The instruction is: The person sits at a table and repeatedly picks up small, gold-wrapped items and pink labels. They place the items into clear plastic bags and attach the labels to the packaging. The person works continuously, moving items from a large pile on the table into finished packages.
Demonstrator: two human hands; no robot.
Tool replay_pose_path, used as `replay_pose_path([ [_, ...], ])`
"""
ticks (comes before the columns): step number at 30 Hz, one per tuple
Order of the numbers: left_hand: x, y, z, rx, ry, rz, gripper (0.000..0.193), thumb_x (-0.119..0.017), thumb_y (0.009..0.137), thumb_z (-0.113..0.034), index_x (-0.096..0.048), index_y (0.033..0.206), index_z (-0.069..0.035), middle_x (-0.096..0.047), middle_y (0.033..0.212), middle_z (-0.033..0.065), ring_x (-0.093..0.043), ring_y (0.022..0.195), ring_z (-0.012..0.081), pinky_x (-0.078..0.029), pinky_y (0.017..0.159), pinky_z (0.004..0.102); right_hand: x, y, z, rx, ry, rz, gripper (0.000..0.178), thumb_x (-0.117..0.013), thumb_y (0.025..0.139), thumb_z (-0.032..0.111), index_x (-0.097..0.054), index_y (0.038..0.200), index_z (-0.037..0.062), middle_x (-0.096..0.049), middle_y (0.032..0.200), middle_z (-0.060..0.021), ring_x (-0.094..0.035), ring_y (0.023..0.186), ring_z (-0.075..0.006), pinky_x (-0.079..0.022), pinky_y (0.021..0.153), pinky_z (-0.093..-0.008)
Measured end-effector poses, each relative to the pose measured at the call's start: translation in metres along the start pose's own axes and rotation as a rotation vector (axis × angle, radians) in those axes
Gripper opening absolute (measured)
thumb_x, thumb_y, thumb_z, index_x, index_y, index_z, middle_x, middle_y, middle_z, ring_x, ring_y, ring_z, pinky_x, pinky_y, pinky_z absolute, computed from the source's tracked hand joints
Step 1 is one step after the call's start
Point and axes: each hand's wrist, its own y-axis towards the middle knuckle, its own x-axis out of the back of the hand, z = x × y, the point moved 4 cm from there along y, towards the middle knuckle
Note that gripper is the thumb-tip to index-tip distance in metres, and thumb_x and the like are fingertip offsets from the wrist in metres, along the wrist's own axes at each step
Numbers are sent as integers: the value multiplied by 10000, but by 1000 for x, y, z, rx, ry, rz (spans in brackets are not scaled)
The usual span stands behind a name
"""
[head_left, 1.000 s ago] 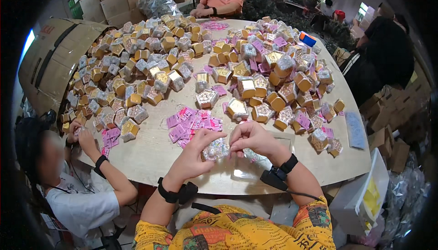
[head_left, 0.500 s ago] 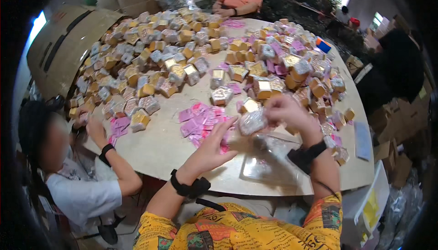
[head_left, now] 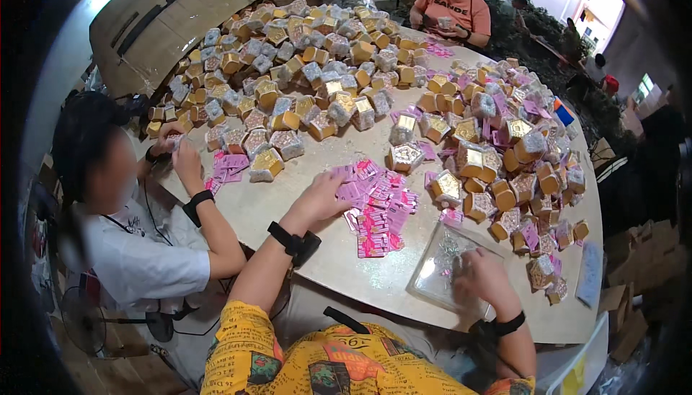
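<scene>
My left hand [head_left: 321,199] reaches over the left edge of a spread of pink printed cards [head_left: 375,215]. Its fingertips are drawn together on a card at that edge, partly hidden by the hand itself. To the right, my right hand [head_left: 481,277] dips into a shallow clear tray [head_left: 424,280] holding small shiny metal pieces [head_left: 448,254]. The fingers there are curled in and pointing down; whatever lies between them is too small to make out. Just beyond the tray stands a gold house-shaped box [head_left: 447,187] in clear wrap.
Wrapped gold boxes [head_left: 288,144] heap up at the far left, spilling from a large carton [head_left: 144,27]. Another heap, mixed with pink cards, covers the right side [head_left: 504,164]. A co-worker [head_left: 144,222] sits at my left, another [head_left: 455,16] across the table. A light-blue pad [head_left: 590,274] lies near the right edge.
The wrapped box has left my right hand, which is now down in the tray. My left hand, spread beside that box before, now touches the pink cards. The whole view has shifted.
</scene>
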Motion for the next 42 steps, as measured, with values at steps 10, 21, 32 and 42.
replay_pose_path([
  [10, 14, 59, -4, 154, 96, -276, 293, -665, 781, -290, -696, 980, -76, -692, 958, 140, -652, 942, 335, -510, 819, 445, -43, -7, -14, 6, 11, -86, 79, -628, 736, 73, -633, 797, 22, -615, 823, -159, -609, 755, -374, -503, 675, -456],
  [21, -12, 99, 49, 227, -673, -122, 144, -653, 751, -154, -673, 769, -12, -638, 669, 77, -602, 587, 165, -477, 542, 314, -16, -24, 8, -2, 158, -238, 81, -616, 741, 2, -618, 820, 19, -617, 830, -168, -615, 733, -370, -501, 649, -424],
  [32, 76, 26, -54, -3, -1184, -213, 80, -598, 832, -73, -651, 839, -14, -683, 820, 91, -643, 790, 143, -494, 767, 271, -12, -28, 2, -63, 206, -263, 181, -597, 778, -15, -643, 952, 6, -606, 865, -175, -605, 811, -374, -492, 724, -430],
  [42, 14, -18, -108, 49, -1380, 122, 23, -588, 832, -34, -602, 847, -25, -665, 797, 89, -627, 740, 146, -489, 721, 256, -8, -26, 4, -102, 317, -349, 84, -650, 792, 20, -632, 873, 4, -594, 818, -148, -608, 681, -305, -485, 605, -367],
])
